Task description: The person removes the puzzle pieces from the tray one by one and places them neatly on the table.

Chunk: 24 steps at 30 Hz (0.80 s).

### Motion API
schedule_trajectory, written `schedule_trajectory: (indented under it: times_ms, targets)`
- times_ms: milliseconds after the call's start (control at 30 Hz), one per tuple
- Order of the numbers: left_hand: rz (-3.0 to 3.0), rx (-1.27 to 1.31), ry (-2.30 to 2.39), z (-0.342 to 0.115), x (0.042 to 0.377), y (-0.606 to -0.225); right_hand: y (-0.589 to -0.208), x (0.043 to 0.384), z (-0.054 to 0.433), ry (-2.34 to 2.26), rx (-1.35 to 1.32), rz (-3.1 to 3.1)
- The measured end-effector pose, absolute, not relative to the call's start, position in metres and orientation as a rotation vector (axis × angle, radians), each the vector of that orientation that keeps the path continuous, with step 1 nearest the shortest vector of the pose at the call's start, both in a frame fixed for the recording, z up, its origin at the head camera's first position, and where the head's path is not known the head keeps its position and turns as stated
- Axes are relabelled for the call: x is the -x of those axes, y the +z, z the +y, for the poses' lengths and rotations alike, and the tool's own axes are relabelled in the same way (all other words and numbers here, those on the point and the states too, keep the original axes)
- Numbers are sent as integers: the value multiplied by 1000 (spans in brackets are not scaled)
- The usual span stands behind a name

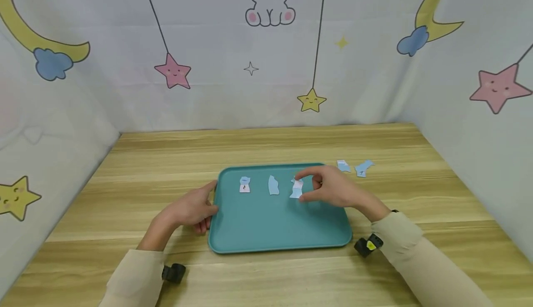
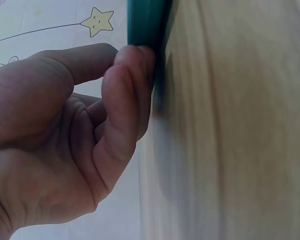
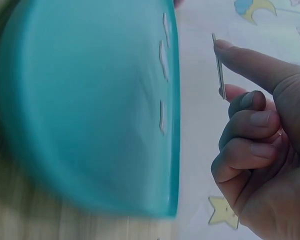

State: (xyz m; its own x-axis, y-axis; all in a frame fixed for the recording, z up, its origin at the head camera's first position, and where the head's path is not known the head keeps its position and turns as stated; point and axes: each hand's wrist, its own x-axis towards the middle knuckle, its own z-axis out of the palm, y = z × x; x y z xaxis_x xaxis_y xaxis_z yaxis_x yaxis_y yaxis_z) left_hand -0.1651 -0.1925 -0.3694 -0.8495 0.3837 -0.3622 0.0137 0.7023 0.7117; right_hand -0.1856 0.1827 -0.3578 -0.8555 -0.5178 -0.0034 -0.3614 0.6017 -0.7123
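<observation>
My left hand (image 1: pixel 192 209) grips the left edge of the teal tray (image 1: pixel 279 226); in the left wrist view its curled fingers (image 2: pixel 122 110) lie against the tray's side. Above the tray's right part, my right hand (image 1: pixel 335 187) pinches a thin blue-and-white picture piece (image 1: pixel 297 187) between thumb and index finger. The right wrist view shows this held piece (image 3: pixel 219 70) edge-on, apart from the tray, with the other fingers curled in. A blue-and-white piece (image 1: pixel 244 185) and a plain blue piece (image 1: pixel 273 185) lie on the tray. A third tray piece (image 3: pixel 162 117) shows in the right wrist view.
Two more picture pieces, one small (image 1: pixel 343 166) and one irregular (image 1: pixel 364 168), lie on the wooden table (image 1: pixel 166 159) beyond the tray's right corner. A white printed cloth (image 1: pixel 216 99) hangs behind the table and along both sides.
</observation>
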Motion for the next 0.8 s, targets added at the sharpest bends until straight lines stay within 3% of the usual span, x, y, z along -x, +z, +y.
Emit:
schedule_trajectory:
  times_ms: [800]
  targets:
    - [2413, -316, 1010, -193, 165, -368, -364, 186, 276, -1171, 503, 2720]
